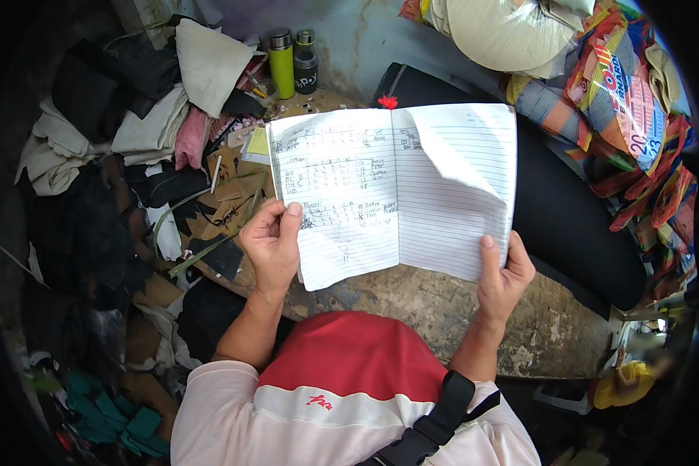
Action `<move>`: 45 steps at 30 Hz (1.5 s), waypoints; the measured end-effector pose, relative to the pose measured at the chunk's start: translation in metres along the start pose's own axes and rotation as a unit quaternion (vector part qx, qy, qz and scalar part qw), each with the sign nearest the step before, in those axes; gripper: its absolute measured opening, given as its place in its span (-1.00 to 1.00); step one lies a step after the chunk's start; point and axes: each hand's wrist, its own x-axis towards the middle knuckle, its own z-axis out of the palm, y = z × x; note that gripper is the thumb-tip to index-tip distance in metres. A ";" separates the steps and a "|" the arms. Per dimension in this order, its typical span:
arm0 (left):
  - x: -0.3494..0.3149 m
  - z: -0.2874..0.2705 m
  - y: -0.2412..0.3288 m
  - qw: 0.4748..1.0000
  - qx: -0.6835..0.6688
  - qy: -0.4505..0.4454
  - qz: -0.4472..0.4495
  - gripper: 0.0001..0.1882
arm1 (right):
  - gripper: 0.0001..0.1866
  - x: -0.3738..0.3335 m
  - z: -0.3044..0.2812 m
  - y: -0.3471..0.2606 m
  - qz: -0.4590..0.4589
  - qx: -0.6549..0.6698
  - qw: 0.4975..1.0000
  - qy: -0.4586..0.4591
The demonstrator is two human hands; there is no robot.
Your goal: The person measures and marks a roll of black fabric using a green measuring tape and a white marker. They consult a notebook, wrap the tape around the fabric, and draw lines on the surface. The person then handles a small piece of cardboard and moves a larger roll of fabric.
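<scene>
Fingers [258, 217] of the bare left hand [270, 247] are bent behind the left edge of an open, white, ruled-paper notebook [357, 190] in the head view, with the thumb pressed flat on the front, so the grip is closed on it. The bare right hand [503, 281] grips the lower right edge likewise, thumb on the paper and fingers curled behind.

Both hands hold the notebook up in front of the chest, above a worn, stained brown tabletop [443, 314]. It lies open at a nearly straight middle fold. The left page [342, 260] carries dark handwriting in several blocks, small rows and columns from the top to beyond the middle, with some dark, scribbled-over patches near the left edge; its lower part is mostly bare, and its bottom edge is wavy. The right page [450, 225] shows clear horizontal lines and is mostly blank. Across its upper part a pale paper flap [454, 159] bends over, its tip pointing down to the right, with a little dark writing beside it near the fold. Light falls brightly on the paper, leaving soft grey shadows.

A small, bright red tuft [387, 102] shows just at the top of the fold.
</scene>
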 end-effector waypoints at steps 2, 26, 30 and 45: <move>0.001 0.000 0.001 1.000 -0.014 0.004 -0.006 -0.89 | -0.82 -0.001 -0.006 -0.002 0.010 0.018 1.000 0.016; -0.002 -0.001 0.002 0.988 -0.078 0.015 -0.133 -0.86 | -0.77 -0.009 -0.026 -0.013 0.075 0.185 0.980 0.022; -0.003 -0.003 -0.002 0.983 -0.107 0.009 -0.147 -0.93 | -0.77 -0.010 -0.029 -0.015 0.077 0.181 0.980 0.025; 0.013 -0.018 0.006 0.930 -0.252 -0.199 -0.179 -0.38 | -0.75 -0.011 -0.045 -0.011 0.059 0.233 0.971 0.005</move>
